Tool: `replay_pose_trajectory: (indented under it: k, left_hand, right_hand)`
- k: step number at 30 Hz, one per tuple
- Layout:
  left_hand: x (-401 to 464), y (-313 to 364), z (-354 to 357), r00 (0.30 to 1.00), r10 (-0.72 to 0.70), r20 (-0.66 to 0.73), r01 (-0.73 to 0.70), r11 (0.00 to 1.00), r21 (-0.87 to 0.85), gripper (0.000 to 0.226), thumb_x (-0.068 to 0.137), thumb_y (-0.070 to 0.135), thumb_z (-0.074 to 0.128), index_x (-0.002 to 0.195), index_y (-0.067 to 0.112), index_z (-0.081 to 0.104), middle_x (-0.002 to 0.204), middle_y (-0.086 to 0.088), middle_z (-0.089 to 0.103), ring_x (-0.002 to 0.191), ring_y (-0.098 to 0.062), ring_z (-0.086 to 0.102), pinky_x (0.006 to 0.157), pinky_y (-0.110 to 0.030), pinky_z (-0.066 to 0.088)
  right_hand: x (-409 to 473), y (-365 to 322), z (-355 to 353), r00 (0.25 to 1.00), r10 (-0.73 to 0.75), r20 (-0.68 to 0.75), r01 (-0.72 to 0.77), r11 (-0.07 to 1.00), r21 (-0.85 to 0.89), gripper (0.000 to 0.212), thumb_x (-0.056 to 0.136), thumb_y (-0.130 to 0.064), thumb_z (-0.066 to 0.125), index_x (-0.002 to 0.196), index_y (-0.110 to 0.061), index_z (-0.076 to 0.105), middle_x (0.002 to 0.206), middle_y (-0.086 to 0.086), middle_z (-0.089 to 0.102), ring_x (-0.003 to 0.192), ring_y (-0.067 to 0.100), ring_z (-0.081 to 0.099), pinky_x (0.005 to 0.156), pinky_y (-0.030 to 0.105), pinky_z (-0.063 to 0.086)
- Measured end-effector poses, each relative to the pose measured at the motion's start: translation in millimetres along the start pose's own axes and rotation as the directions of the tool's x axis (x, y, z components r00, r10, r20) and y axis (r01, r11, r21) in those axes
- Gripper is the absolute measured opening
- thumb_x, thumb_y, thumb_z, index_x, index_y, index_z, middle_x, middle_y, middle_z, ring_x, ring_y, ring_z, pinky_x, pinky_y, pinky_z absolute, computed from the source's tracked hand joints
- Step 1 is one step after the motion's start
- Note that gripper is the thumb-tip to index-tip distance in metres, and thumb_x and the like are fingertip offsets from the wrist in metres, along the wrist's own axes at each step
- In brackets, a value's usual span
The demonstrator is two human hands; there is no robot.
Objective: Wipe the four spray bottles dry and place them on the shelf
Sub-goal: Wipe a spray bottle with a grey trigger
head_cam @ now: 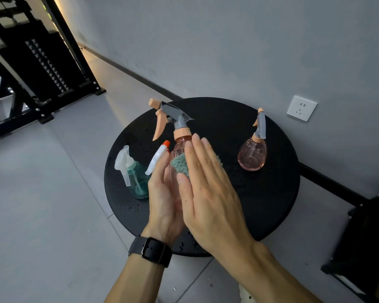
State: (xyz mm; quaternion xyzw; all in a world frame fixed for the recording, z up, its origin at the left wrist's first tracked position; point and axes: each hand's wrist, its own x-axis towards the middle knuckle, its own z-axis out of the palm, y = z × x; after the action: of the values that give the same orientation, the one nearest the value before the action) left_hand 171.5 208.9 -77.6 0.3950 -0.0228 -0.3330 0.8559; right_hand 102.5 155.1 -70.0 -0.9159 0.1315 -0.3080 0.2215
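Standing near upright at frame centre, the pink spray bottle has its long axis running neck-up toward the grey/peach trigger head, w/ body sandwiched between both hands above the round black table. Left hand cups its left side, fingers wrapped round it; right hand lies flat, fingers extended, pressing a teal cloth onto the body. Next wipe likely runs along that axis; rack sits upper left, nearer left hand.

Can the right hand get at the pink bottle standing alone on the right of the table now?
Probably not at once: the right hand presses the green cloth on the held bottle. The way to the standing pink bottle looks free.
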Motion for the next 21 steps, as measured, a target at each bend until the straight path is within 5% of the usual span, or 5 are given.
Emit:
replay_pose_trajectory:
  k: [8, 15, 21]
  left_hand:
    - [-1, -5, 3, 0.995, -0.009, 0.104, 0.005, 0.999, 0.045, 0.041, 0.098, 0.033, 0.05, 0.126, 0.008, 0.068, 0.127, -0.015, 0.066, 0.119, -0.027, 0.061, 0.111, -0.042, 0.041]
    - [-3, -6, 3, 0.995, -0.01, 0.094, 0.001, 0.996, 0.091, 0.04, 0.105, 0.025, 0.041, 0.103, 0.019, 0.08, 0.109, -0.008, 0.074, 0.1, -0.02, 0.07, 0.099, -0.037, 0.049]
    - [2, -3, -1, 0.999, -0.009, 0.051, 0.009, 1.0, 0.004, 0.043, 0.098, 0.035, 0.054, 0.124, 0.004, 0.068, 0.122, -0.021, 0.065, 0.113, -0.033, 0.063, 0.109, -0.046, 0.042]
  right_hand:
    - [13, 10, -15, 0.988, 0.074, 0.135, -0.1, 0.976, 0.195, 0.056, 0.102, -0.04, 0.018, 0.154, -0.019, 0.011, 0.162, -0.008, 0.007, 0.146, -0.003, -0.005, 0.12, 0.021, 0.006]
    - [20, 17, -23, 0.968, 0.123, 0.218, -0.183, 0.941, 0.283, 0.056, 0.101, -0.04, 0.019, 0.152, -0.027, 0.001, 0.161, -0.014, 0.001, 0.143, -0.01, -0.007, 0.117, 0.014, 0.001]
    - [14, 10, -20, 0.977, 0.098, 0.192, -0.153, 0.942, 0.299, 0.056, 0.102, -0.038, 0.022, 0.154, -0.022, 0.007, 0.161, -0.012, 0.003, 0.143, -0.008, -0.006, 0.118, 0.016, 0.004]
